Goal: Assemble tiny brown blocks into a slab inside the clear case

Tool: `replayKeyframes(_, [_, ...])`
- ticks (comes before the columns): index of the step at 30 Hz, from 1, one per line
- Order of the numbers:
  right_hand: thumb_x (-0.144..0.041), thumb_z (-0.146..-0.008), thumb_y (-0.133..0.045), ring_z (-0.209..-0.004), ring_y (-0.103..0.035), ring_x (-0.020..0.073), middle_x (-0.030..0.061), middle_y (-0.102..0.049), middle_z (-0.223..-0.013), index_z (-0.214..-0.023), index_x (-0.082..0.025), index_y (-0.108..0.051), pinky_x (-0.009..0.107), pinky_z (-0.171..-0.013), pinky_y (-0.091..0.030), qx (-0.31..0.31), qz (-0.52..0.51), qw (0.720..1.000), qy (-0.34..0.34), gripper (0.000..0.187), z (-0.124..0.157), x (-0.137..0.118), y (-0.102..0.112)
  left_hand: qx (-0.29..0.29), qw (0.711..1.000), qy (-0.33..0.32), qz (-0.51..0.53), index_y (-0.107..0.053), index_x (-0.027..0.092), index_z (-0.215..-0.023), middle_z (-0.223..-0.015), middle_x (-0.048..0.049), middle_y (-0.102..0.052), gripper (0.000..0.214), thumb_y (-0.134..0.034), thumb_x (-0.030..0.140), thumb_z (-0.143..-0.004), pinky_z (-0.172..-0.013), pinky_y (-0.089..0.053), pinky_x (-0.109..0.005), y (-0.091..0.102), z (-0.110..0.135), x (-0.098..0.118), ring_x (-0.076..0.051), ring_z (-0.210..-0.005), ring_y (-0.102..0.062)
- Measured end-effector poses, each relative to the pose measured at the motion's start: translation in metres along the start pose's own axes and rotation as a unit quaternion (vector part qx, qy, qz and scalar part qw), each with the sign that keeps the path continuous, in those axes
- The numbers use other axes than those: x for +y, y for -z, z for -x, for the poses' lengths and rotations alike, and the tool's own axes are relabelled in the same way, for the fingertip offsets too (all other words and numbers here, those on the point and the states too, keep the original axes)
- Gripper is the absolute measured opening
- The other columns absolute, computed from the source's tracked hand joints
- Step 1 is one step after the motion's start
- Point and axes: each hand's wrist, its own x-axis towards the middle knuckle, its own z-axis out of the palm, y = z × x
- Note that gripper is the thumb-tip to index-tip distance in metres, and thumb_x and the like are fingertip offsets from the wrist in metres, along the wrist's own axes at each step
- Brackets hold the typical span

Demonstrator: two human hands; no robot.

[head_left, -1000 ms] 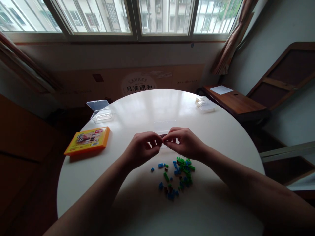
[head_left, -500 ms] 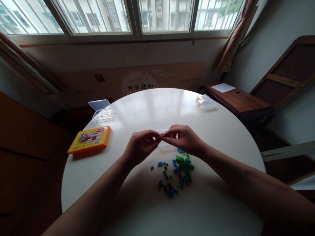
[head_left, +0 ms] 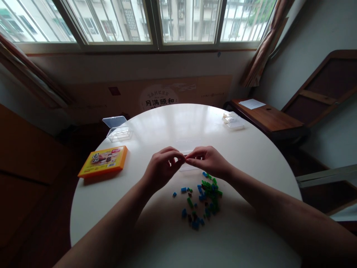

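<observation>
My left hand [head_left: 163, 169] and my right hand [head_left: 208, 160] meet fingertip to fingertip above the round white table [head_left: 156, 130]. Both are closed in a pinch on something tiny that I cannot make out. Just behind the fingers lies a clear flat plastic piece [head_left: 187, 143]. A loose pile of small blue, green and dark bricks [head_left: 202, 199] lies on the table right below the hands.
An orange box [head_left: 103, 160] lies at the table's left edge, with an open clear plastic case [head_left: 117, 128] behind it. Small clear containers [head_left: 232, 120] sit at the far right. A wooden bench with a sheet of paper [head_left: 251, 104] stands beyond the right edge.
The hands stay pinched together at the same spot over the table; only the fingers shift slightly. The view has tipped a little.
</observation>
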Motion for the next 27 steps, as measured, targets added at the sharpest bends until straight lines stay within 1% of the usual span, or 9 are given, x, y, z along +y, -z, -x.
replayKeyframes(5, [-0.039, -0.08, -0.072, -0.076, -0.065, 0.0175, 0.0072, -0.074, -0.087, -0.094, -0.019, -0.077, 0.029, -0.065, -0.051, -0.003, -0.03, 0.999, -0.012, 0.025, -0.001, 0.002, -0.002, -0.001, 1.0, -0.002, -0.003, -0.07, 0.017, -0.084, -0.084, -0.0043, -0.064, 0.01, -0.064, 0.024, -0.087, -0.054, -0.048, -0.019, 0.001, 0.001, -0.001, -0.009, -0.063, -0.057])
replayKeyframes(9, [-0.039, -0.08, -0.072, -0.078, -0.066, 0.0186, 0.0077, -0.074, -0.088, -0.094, -0.018, -0.077, 0.031, -0.067, -0.052, -0.005, -0.055, 0.998, -0.009, 0.026, -0.001, 0.002, -0.004, 0.006, 1.0, -0.003, -0.012, -0.07, 0.017, -0.083, -0.079, -0.0035, -0.063, 0.009, -0.065, 0.023, -0.086, -0.054, -0.046, -0.02, 0.0, 0.001, 0.001, -0.008, -0.059, -0.053])
replayKeyframes(12, [-0.039, -0.08, -0.071, -0.078, -0.066, 0.0187, 0.0087, -0.074, -0.09, -0.094, -0.017, -0.076, 0.032, -0.067, -0.052, -0.012, -0.054, 0.998, -0.013, 0.027, -0.001, 0.0, -0.003, 0.012, 1.0, -0.004, -0.019, -0.071, 0.017, -0.083, -0.077, -0.0026, -0.062, 0.009, -0.065, 0.024, -0.085, -0.053, -0.044, -0.02, 0.0, 0.001, 0.001, -0.008, -0.057, -0.05])
replayKeyframes(14, [-0.04, -0.081, -0.07, -0.076, -0.065, 0.0179, 0.0084, -0.074, -0.089, -0.095, -0.017, -0.076, 0.031, -0.066, -0.051, -0.012, -0.037, 0.999, -0.016, 0.027, -0.001, -0.002, 0.001, 0.01, 1.0, -0.005, -0.025, -0.071, 0.018, -0.087, -0.079, -0.002, -0.062, 0.007, -0.066, 0.023, -0.085, -0.054, -0.044, -0.02, 0.002, 0.001, 0.0, -0.008, -0.057, -0.05])
replayKeyframes(16, [-0.039, -0.082, -0.069, -0.072, -0.063, 0.0164, 0.0071, -0.073, -0.087, -0.094, -0.017, -0.076, 0.029, -0.063, -0.05, -0.004, 0.014, 1.0, -0.025, 0.025, -0.001, -0.004, 0.008, 0.019, 0.999, 0.006, -0.041, -0.071, 0.02, -0.093, -0.081, -0.001, -0.062, 0.01, -0.066, 0.021, -0.084, -0.055, -0.044, -0.021, 0.005, 0.001, -0.002, -0.007, -0.056, -0.049])
replayKeyframes(18, [-0.036, -0.083, -0.068, -0.069, -0.06, 0.0149, 0.0051, -0.072, -0.084, -0.092, -0.019, -0.076, 0.028, -0.061, -0.047, 0.012, 0.107, 0.993, -0.04, 0.021, -0.002, -0.004, 0.017, 0.032, 0.997, 0.031, -0.069, -0.07, 0.02, -0.094, -0.08, 0.0, -0.061, 0.012, -0.065, 0.021, -0.083, -0.056, -0.044, -0.022, 0.01, 0.0, -0.005, -0.007, -0.055, -0.048])
replayKeyframes(20, [-0.033, -0.082, -0.067, -0.067, -0.058, 0.0143, 0.0033, -0.071, -0.082, -0.089, -0.021, -0.077, 0.028, -0.06, -0.045, 0.032, 0.214, 0.975, -0.054, 0.017, -0.003, -0.004, 0.024, 0.035, 0.993, 0.062, -0.098, -0.071, 0.02, -0.09, -0.079, 0.0001, -0.061, 0.009, -0.065, 0.022, -0.083, -0.056, -0.045, -0.023, 0.012, -0.001, -0.009, -0.008, -0.055, -0.048])
replayKeyframes(22, [-0.033, -0.082, -0.067, -0.068, -0.059, 0.0144, 0.0022, -0.071, -0.08, -0.086, -0.023, -0.077, 0.028, -0.061, -0.043, 0.038, 0.292, 0.953, -0.07, 0.016, -0.004, -0.004, 0.027, 0.019, 0.989, 0.089, -0.12, -0.071, 0.021, -0.088, -0.081, -0.0003, -0.061, 0.009, -0.065, 0.024, -0.083, -0.058, -0.045, -0.024, 0.013, -0.002, -0.014, -0.009, -0.057, -0.05])
replayKeyframes(27, [-0.037, -0.082, -0.064, -0.072, -0.062, 0.0153, 0.0005, -0.072, -0.082, -0.084, -0.026, -0.077, 0.027, -0.06, -0.041, -0.021, 0.382, 0.916, -0.119, 0.017, -0.007, -0.008, 0.02, -0.041, 0.977, 0.149, -0.146, -0.072, 0.024, -0.094, -0.09, -0.002, -0.063, 0.015, -0.065, 0.03, -0.082, -0.06, -0.047, -0.027, 0.005, 0.0, -0.023, -0.013, -0.065, -0.056])
